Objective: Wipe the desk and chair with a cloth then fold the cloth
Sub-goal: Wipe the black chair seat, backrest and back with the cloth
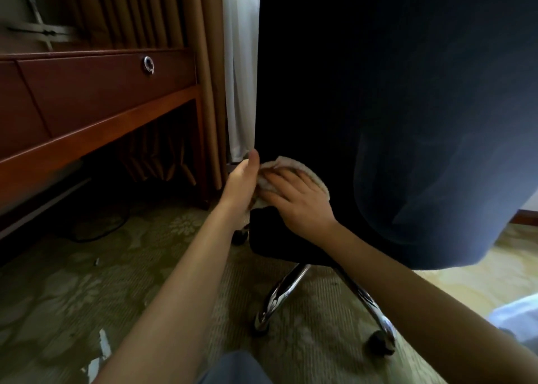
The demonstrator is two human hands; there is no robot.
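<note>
Cloth [294, 166] low on dark chair [378, 107], by seat edge.
Right grip [297, 198] splayed flat, pressing it; left grip [241, 181] at its edge, hold unclear. Soft, light, limp: pinch corners to fold.

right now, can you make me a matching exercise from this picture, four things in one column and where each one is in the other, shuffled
Things
1. cloth
2. ring pull
3. chrome chair leg
4. tan curtain

Places
A. hanging behind the desk
B. pressed under the right hand, against the dark chair
C. on the drawer front
D. down on the carpet

Pairs: 1-B, 2-C, 3-D, 4-A
</note>
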